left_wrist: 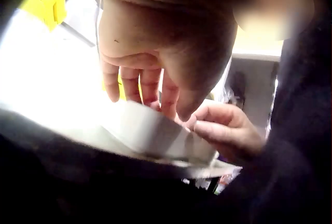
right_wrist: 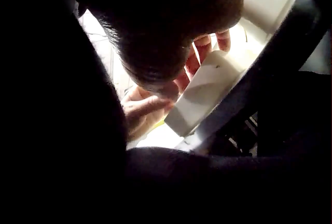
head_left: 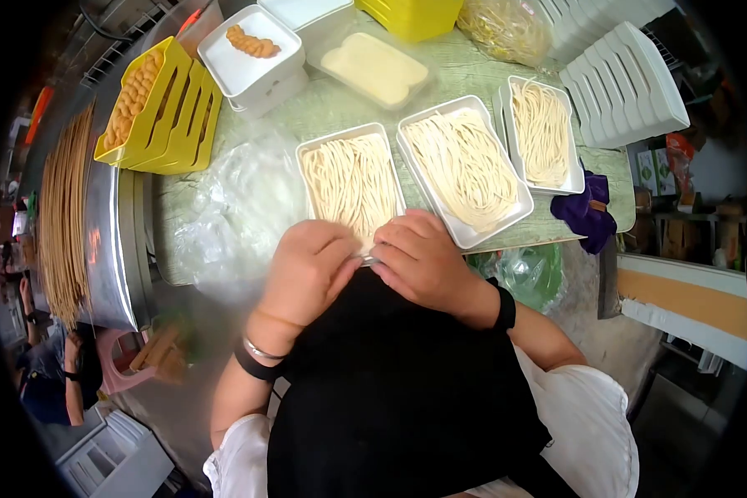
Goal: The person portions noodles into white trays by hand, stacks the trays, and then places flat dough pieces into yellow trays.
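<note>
On head view only, noodles (head_left: 353, 178).

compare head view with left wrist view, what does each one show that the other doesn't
Only the head view: noodles, the long thin sticks at the left, and the orange-brown twisted piece lying on a white surface.

Only the left wrist view: the palm side of the left hand and the outer wall of the white tray at the hands.

Both: the left hand and the right hand close together at that tray. What lies between the fingers is too small to tell in either view.
</note>
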### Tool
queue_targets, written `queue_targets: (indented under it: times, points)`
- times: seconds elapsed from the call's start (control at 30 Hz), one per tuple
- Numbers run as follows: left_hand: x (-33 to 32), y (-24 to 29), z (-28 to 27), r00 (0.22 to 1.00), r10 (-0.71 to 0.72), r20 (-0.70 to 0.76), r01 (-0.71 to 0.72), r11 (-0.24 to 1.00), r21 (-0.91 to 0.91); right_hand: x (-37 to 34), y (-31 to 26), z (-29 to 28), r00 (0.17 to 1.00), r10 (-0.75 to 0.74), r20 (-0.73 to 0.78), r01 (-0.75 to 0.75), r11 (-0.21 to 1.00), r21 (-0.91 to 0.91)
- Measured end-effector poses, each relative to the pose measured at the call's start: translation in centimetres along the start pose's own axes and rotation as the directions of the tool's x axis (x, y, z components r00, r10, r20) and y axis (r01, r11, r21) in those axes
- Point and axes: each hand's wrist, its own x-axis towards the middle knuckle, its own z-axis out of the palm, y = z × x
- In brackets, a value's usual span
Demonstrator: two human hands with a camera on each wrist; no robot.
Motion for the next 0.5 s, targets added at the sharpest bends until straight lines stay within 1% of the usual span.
queue_targets:
  times: [0.03, 0.13, 0.23, 0.33, 0.43, 0.5]
  points:
    - [-0.3, 0.0, 0.3, 0.999, 0.006, -0.045, -0.005, 1.0, 0.027, 0.0, 0.1, 0.2, 1.0, 0.001, -0.016, -0.001, 1.0, -0.012]
    - [-0.4, 0.5, 0.3, 0.998, -0.046, -0.041, 0.047, 0.999, 0.026, 0.3, -0.1, 0.2, 1.0, 0.009, -0.02, -0.009, 1.0, 0.002]
    - [-0.7, 1.9, 0.8, 0.991, -0.098, -0.096, 0.104, 0.993, 0.055, 0.4, -0.1, -0.3, 0.999, -0.036, -0.031, 0.037, 0.999, 0.022]
    - [-1.1, 0.9, 1.8, 0.993, 0.013, -0.116, -0.002, 0.996, 0.089, 0.3, -0.7, -0.6, 0.982, -0.126, -0.144, 0.132, 0.99, 0.039]
    - [-1.1, 0.7, 2.2, 0.985, 0.028, -0.172, -0.015, 0.997, 0.072, 0.2, -1.0, -1.5, 0.965, -0.167, -0.203, 0.178, 0.983, 0.035]
    - [-1.0, 0.8, 2.3, 0.983, 0.039, -0.181, -0.027, 0.997, 0.069, -0.3, -0.8, -2.7, 0.959, -0.157, -0.237, 0.16, 0.987, -0.007]
